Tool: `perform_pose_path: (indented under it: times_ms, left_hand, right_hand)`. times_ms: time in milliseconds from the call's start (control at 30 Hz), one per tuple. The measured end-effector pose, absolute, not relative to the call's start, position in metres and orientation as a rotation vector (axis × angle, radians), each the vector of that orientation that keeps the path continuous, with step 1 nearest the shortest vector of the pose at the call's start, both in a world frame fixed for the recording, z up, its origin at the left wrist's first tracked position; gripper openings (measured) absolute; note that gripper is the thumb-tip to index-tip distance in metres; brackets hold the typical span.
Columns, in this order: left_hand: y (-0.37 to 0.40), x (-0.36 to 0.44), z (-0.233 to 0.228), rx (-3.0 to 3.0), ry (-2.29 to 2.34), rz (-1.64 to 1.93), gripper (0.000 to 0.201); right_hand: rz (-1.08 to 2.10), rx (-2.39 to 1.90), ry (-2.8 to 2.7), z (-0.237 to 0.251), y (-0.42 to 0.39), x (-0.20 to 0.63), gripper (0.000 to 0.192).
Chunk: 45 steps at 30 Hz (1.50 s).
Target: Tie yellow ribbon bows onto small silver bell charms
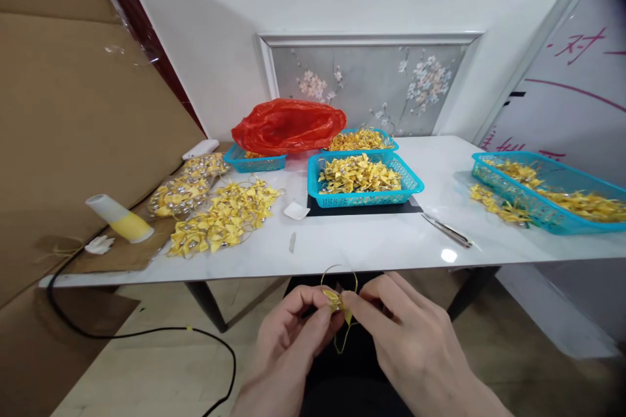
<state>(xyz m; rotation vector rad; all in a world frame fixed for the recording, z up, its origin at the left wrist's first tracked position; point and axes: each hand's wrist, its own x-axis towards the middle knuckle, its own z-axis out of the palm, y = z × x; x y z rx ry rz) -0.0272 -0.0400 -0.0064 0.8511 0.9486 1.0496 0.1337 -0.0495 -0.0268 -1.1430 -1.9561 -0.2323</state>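
Surface: white table point(372, 241) carried blue baskets point(364, 189) of yellow pieces.
Hands: left hand point(288, 332) and right hand point(405, 332) pinched one yellow ornament point(340, 303), perhaps steadying its thin gold loop.

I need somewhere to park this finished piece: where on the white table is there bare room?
Bare patch along the white table front edge, between the loose yellow pile and the metal tweezers. More bare top behind the tweezers, between the middle blue basket and the long blue basket. The left end is crowded. Left hand and right hand pinch a small yellow folded piece.
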Motion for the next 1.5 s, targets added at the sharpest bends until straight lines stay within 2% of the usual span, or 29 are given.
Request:
perform_pose_path:
  times_ms: [233, 433, 767, 900, 1033, 1333, 1500]
  left_hand:
    - [-0.036, -0.025, -0.009, 0.827, 0.954, 1.017, 0.016]
    - [-0.039, -0.029, -0.017, 0.936, 0.967, 0.978, 0.017]
    - [-0.040, -0.027, -0.008, 0.861, 0.947, 1.028, 0.019]
    - [-0.039, -0.027, -0.009, 0.854, 0.971, 1.015, 0.021]
    - [-0.038, -0.025, -0.014, 0.983, 0.964, 0.985, 0.021]
    - [-0.035, -0.019, -0.015, 1.246, 1.038, 1.098, 0.009]
    - [-0.035, -0.020, -0.017, 1.493, 1.125, 1.121, 0.018]
  right_hand:
    - [-0.176, -1.111, -1.966, -0.028, -0.047, 0.136, 0.029]
    - [-0.261, -1.072, -1.941, -0.023, -0.049, 0.130, 0.022]
    - [-0.251, -1.110, -1.993, -0.023, -0.050, 0.136, 0.031]
    - [-0.191, -1.078, -2.005, -0.023, -0.048, 0.137, 0.028]
    - [-0.171, -1.073, -2.000, -0.023, -0.049, 0.134, 0.027]
    - [-0.204, -1.061, -2.071, -0.027, -0.051, 0.130, 0.026]
    - [-0.278, -1.075, -1.998, -0.030, -0.047, 0.126, 0.024]
